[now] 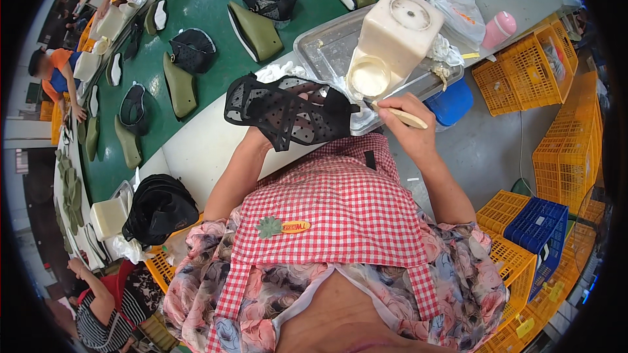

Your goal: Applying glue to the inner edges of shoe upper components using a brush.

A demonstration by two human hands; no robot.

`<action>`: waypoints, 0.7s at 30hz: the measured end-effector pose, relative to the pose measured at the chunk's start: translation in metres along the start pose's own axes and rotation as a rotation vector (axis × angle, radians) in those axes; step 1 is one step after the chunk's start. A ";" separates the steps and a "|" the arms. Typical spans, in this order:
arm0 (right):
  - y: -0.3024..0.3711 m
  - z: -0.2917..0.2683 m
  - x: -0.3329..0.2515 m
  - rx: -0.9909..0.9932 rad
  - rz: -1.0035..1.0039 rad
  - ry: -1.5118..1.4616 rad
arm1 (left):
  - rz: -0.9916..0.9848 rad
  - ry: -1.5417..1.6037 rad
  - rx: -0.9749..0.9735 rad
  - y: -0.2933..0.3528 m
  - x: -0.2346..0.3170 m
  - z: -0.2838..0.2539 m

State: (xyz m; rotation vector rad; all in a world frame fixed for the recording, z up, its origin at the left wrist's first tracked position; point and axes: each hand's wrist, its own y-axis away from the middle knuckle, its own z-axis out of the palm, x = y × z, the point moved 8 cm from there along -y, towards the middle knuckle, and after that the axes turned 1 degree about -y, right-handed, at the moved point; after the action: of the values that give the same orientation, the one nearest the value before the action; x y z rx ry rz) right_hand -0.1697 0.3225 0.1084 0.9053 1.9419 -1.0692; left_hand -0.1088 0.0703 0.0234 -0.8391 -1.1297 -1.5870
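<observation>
A black mesh shoe upper (288,108) with dots and crossing straps is held up in front of me by my left hand (260,138). Most of that hand is behind or inside the upper, and some fingers show through the mesh. My right hand (407,132) grips a brush (413,119) by its pale wooden handle. The brush's tip is beside the upper's right end; whether they touch I cannot tell. Just beyond it, a cream plastic container (400,26) with a round opening holding a whitish substance lies in a clear tray (315,44).
Olive shoe lasts (180,85) and black uppers (194,50) ride on the green conveyor (216,10). At right are a pink bottle (500,29), a blue bucket (453,102) and yellow crates (523,70). A black cloth bundle (161,209) lies at left. Other people work along the line.
</observation>
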 end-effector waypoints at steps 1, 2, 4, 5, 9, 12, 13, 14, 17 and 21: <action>-0.001 0.002 -0.002 0.004 0.001 0.002 | -0.025 -0.028 0.036 -0.001 -0.001 0.000; -0.003 0.003 -0.010 0.020 -0.065 0.008 | -0.024 -0.029 0.032 -0.003 -0.002 0.004; -0.005 0.005 -0.015 0.041 -0.131 0.016 | 0.058 0.047 0.026 -0.006 0.003 0.010; -0.005 0.007 -0.014 0.047 -0.164 0.046 | 0.060 0.046 0.022 -0.008 0.003 0.014; 0.007 0.010 0.006 0.074 -0.117 0.062 | 0.085 0.047 0.100 -0.014 0.003 0.007; 0.018 0.005 0.021 0.073 0.022 0.013 | 0.096 0.028 0.123 -0.019 -0.005 0.000; 0.018 0.004 0.021 0.074 0.023 0.014 | 0.104 0.013 0.141 -0.020 -0.006 -0.003; 0.019 -0.001 0.017 0.102 0.010 0.032 | 0.103 0.014 0.140 -0.020 -0.006 -0.002; 0.013 -0.008 0.003 0.141 -0.023 0.058 | 0.120 -0.022 0.125 -0.018 -0.006 0.003; 0.004 0.000 0.004 0.166 -0.080 0.061 | 0.128 -0.054 0.112 -0.013 -0.002 0.011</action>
State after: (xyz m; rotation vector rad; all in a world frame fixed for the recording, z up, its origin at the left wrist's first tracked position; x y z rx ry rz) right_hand -0.1687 0.3252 0.1036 0.9667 1.9761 -1.2783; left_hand -0.1207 0.0820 0.0221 -0.8667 -1.1688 -1.3906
